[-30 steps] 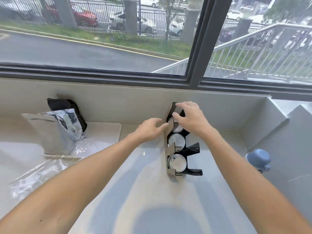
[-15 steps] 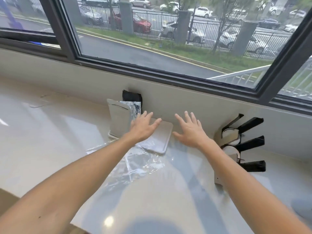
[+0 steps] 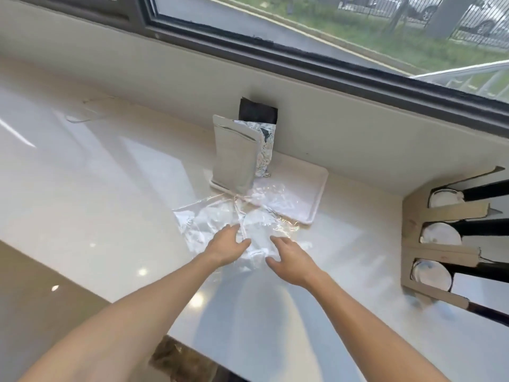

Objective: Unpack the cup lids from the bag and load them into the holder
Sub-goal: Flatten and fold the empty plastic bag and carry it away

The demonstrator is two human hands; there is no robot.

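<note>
A crumpled clear plastic bag (image 3: 220,219) lies flat on the pale counter, partly over the front of a white tray (image 3: 311,188). My left hand (image 3: 227,245) and my right hand (image 3: 289,257) rest on the bag's near end, fingers loosely spread, side by side. I cannot tell whether either pinches the film. At the right edge stands the cardboard and black lid holder (image 3: 440,252) with three white lids (image 3: 440,234) in its slots.
A silver foil pouch (image 3: 234,155) stands on the tray's back left, with a crinkled foil pack and a black packet (image 3: 257,111) behind it against the wall. A clear plastic piece (image 3: 85,114) lies far left. The counter's front edge runs lower left.
My hands left the holder, crossed left over the tray and came down onto the plastic bag. The view swung left and down, so the holder now sits at the right edge.
</note>
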